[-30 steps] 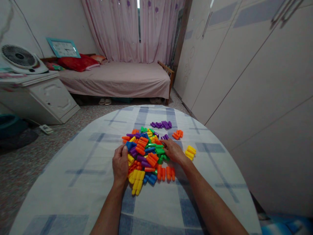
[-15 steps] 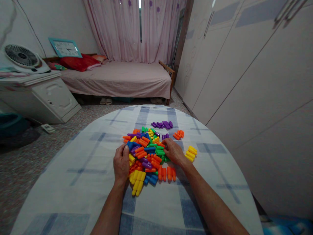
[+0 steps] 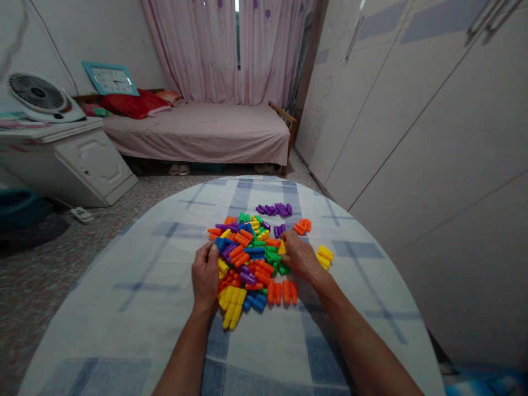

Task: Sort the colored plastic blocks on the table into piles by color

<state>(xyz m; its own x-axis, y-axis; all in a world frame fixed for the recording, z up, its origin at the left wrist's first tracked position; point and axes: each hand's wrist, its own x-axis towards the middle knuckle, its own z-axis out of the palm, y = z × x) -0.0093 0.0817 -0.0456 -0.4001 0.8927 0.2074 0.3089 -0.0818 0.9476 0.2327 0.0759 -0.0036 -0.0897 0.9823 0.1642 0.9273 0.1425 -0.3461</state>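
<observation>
A pile of plastic peg-shaped building blocks [image 3: 243, 254] in orange, green, blue, purple and yellow lies on the table between my hands. At its right side my right hand [image 3: 303, 256] is closed, with a yellow building block [image 3: 282, 247] pinched at its fingertips. Just below that are green blocks [image 3: 272, 256]. My left hand [image 3: 205, 278] rests along the pile's left edge, its fingers curled and its thumb against a blue building block [image 3: 219, 243]; the undersides of those fingers are hidden.
Separate groups lie around the pile: purple blocks [image 3: 280, 209] behind, orange blocks [image 3: 302, 226] at the back right, yellow blocks [image 3: 325, 256] at right. A blue-and-white checked cloth [image 3: 136, 330] covers the round table. Beyond are a bed [image 3: 198, 129] and a wardrobe [image 3: 421, 165].
My right hand has moved slightly right, and a yellow building block now shows at its fingertips. My left hand has stayed in place.
</observation>
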